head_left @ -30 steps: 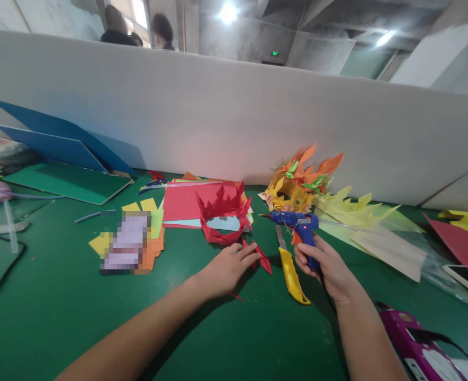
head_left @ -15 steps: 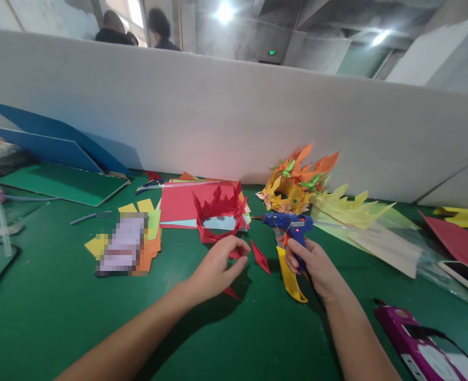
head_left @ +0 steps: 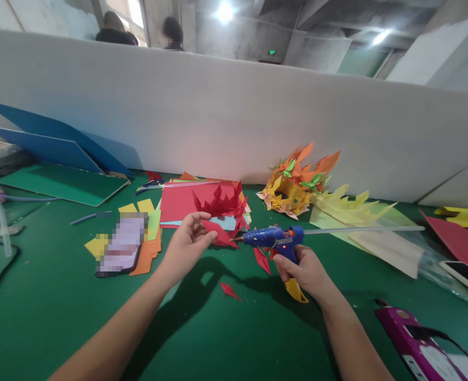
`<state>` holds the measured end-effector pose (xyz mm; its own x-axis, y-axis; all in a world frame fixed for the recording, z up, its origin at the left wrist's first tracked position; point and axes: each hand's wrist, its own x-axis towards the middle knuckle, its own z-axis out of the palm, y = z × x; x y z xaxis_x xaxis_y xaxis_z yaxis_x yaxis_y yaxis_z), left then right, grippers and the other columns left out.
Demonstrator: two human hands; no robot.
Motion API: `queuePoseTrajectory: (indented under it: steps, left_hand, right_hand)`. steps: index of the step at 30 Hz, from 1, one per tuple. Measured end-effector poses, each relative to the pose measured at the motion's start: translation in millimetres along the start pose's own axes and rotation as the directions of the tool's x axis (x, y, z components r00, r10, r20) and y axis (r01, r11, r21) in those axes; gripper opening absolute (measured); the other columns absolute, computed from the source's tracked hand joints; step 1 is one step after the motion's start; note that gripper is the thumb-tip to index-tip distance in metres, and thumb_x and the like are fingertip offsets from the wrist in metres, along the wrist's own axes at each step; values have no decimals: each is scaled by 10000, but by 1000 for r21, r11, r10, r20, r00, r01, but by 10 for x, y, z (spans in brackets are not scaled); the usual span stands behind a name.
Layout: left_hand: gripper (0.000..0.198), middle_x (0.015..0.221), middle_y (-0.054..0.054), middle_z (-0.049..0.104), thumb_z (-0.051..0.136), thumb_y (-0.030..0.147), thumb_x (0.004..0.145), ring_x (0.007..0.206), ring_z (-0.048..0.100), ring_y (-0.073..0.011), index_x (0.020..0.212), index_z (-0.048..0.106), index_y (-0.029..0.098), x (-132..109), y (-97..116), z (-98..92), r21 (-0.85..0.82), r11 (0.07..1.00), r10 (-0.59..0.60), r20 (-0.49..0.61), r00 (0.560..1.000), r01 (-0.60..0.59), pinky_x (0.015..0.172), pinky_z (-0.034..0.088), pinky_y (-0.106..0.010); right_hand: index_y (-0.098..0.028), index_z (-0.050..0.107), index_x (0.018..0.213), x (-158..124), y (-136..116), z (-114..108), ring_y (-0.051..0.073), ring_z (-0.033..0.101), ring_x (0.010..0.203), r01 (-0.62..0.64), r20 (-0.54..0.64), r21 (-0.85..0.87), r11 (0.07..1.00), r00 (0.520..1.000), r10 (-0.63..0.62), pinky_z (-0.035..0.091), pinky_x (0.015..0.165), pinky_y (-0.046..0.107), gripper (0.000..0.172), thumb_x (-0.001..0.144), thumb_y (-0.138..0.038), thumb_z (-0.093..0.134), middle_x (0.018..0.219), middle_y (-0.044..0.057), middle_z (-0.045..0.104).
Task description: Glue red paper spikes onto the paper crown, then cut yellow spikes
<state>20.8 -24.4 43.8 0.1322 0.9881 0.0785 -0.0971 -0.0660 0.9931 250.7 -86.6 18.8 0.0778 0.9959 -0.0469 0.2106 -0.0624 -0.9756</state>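
Observation:
My left hand point(head_left: 190, 241) pinches a folded red paper piece point(head_left: 219, 235), pointed toward the right. Closed around the handle of a blue hot glue gun point(head_left: 271, 237) is my right hand point(head_left: 303, 270). A clear glue stick point(head_left: 361, 229) juts from the gun's back end, and its nozzle tip is at the red piece's right end; I cannot tell whether they touch. Behind the left hand stands a red paper crown point(head_left: 240, 209), partly hidden. Two more folded red pieces lie on the table, one point(head_left: 230, 291) in front and one point(head_left: 262, 261) under the gun.
A yellow-handled cutter point(head_left: 296, 291) is partly covered by my right hand. Orange and yellow paper crowns point(head_left: 287, 196) stand at the back, beside a pale yellow crown strip point(head_left: 349, 203). A phone point(head_left: 125, 243) rests on paper squares at left. A purple power strip point(head_left: 416, 338) sits front right.
My left hand has moved left and now holds a red paper piece up. The glue gun has come left and down toward it, with its glue stick now plainly visible.

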Motion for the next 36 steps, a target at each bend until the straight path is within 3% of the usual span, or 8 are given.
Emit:
queuePoseTrajectory:
  steps: [6,13,20,36]
  left_hand:
    - [162,558,55,547,680,115,696,550,557,-112,832,661,200,13,44,-24,115,993,15,-2,1000,-15,561,445,-206]
    - [218,566,63,505,682,184,678,562,548,-116,896,671,196,13,39,-25,137,991,7,-6,1000,-7,558,445,-222]
    - [392,633,48,489,630,370,697,615,531,-125,1036,647,175,16,-9,-60,280,959,30,32,999,-38,597,455,-255]
    - [443,740,9,589,670,419,646,642,571,-127,1016,660,175,68,-17,-111,209,978,24,-5,1000,-22,637,499,-275]
  right_hand:
    - [-190,567,616,16,-19,93,100,407,370,-9,-2,6,1000,1000,9,359,409,251,459,537,-620,705,395,-46,459]
    - [-205,494,580,35,24,101,98,412,375,-6,-36,-56,998,999,4,358,415,245,481,567,-656,659,394,-40,458]
    - [-214,459,577,41,11,129,97,406,380,-21,-26,-111,994,999,19,345,417,243,514,562,-702,620,389,-48,438]
    - [-221,439,572,49,39,115,99,407,379,5,20,-149,989,1000,-2,342,426,243,499,604,-695,592,388,-48,433]
